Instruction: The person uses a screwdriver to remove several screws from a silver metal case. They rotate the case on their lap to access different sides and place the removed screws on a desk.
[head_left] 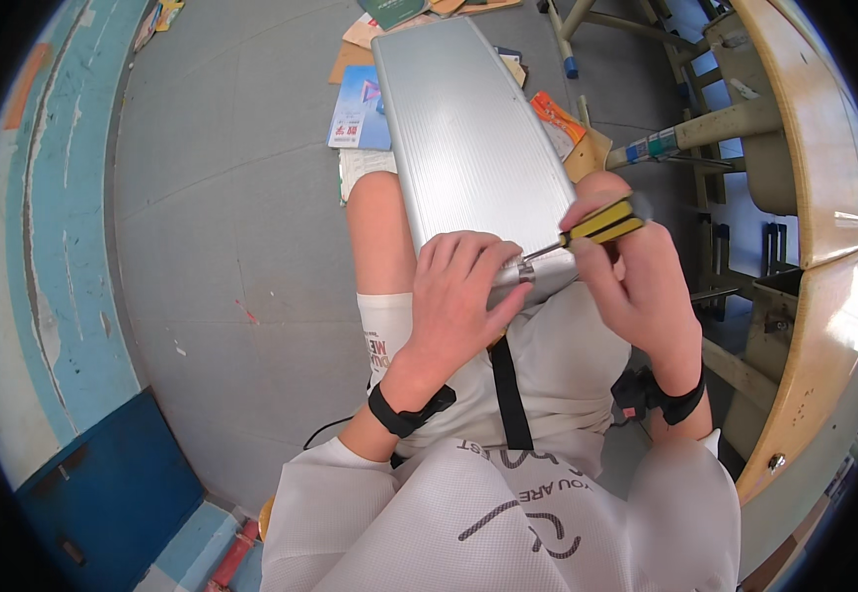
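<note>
Your right hand [643, 296] clasps the screwdriver [601, 223]; whether your left hand [456, 304] pinches, I cannot tell.
The silver case [473, 128] seems stiff, perhaps slippery; best hold its edge.

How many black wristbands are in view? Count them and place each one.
2: one black wristband on the wrist of the left hand, a second wristband on the wrist of the right hand. No others show.
</note>
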The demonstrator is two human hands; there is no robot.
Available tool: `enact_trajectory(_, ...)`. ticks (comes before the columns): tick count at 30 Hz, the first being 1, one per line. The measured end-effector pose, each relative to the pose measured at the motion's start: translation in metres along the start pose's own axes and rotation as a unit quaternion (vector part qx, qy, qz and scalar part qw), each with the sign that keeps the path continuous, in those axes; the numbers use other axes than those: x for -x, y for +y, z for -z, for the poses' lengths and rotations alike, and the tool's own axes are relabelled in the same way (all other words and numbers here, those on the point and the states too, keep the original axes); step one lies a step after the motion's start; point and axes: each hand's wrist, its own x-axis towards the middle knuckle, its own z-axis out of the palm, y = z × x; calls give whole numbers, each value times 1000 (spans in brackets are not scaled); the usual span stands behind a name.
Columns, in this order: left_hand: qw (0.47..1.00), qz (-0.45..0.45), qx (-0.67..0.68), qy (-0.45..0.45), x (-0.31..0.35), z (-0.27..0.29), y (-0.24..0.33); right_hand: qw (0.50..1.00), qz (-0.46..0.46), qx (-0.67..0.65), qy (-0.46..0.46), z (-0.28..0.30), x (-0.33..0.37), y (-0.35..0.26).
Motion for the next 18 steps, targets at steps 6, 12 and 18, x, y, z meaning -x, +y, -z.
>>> enact_trajectory(6,974,-1,215,-73,-24,10,-6,986,124,68,-91,-5,-25,-4)
enact_trajectory(12,942,65,298,-136,-39,6,-15,989,104,45,-92,3,-35,-4)
enact_trajectory(18,957,62,251,-128,-39,10,-1,970,108,216,26,13,-35,-38)
